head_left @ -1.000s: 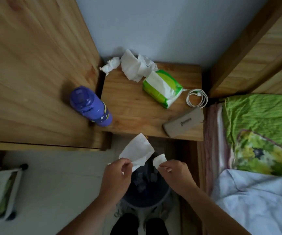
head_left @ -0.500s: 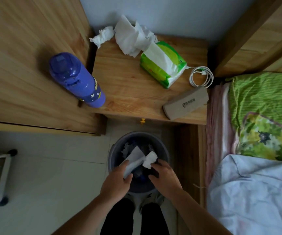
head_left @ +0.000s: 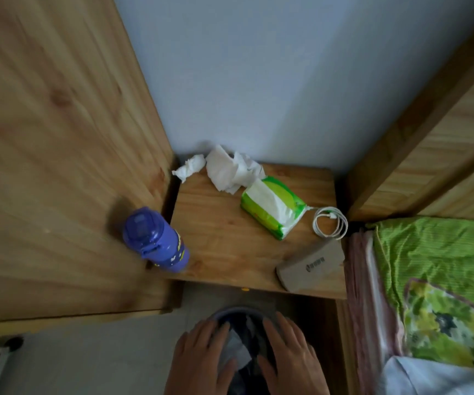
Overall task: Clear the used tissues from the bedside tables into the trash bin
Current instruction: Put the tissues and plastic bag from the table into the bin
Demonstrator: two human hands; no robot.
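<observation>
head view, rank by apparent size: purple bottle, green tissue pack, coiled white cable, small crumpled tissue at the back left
1. purple bottle and green tissue pack: about alike; the bottle stands nearer the camera, so no ranking between them.
2. coiled white cable.
3. small crumpled tissue, roughly the cable's size, slightly smaller.

left hand [head_left: 201, 357] flat, right hand [head_left: 289, 356] flat

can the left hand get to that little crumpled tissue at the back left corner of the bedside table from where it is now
Probably yes. The left hand is open above the trash bin, holding nothing. The crumpled tissue lies exposed, and only the purple bottle stands left of a straight forward reach.
</observation>
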